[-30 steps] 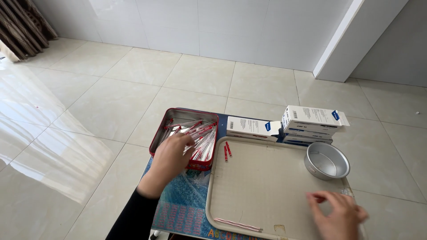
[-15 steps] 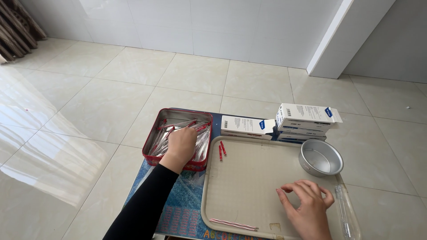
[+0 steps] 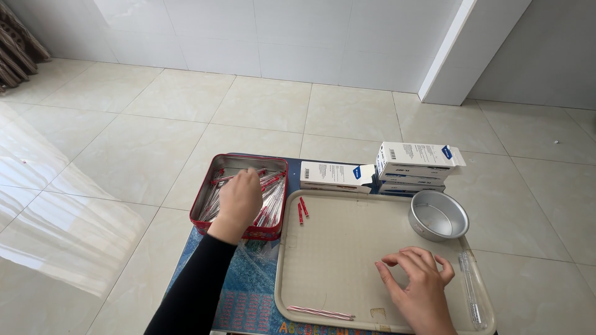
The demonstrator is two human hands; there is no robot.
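At the frame's centre left, the left hand point(image 3: 239, 198) reaches into the red rectangular metal tin point(image 3: 214, 180) of thin red-and-clear tubes point(image 3: 272, 197); whether its grip holds any, I cannot tell. At lower right, the right hand point(image 3: 419, 286) rests released, fingers spread, on the beige plastic tray point(image 3: 338, 248)

Bystanders on the table
White boxes point(image 3: 415, 166) stacked upper right, a round metal pan point(image 3: 438, 214) below them, curtain point(image 3: 22, 46) at far upper left.

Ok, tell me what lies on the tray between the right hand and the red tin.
Head view: bare tray surface, then two small red pieces near its left edge, between right hand and red tin.
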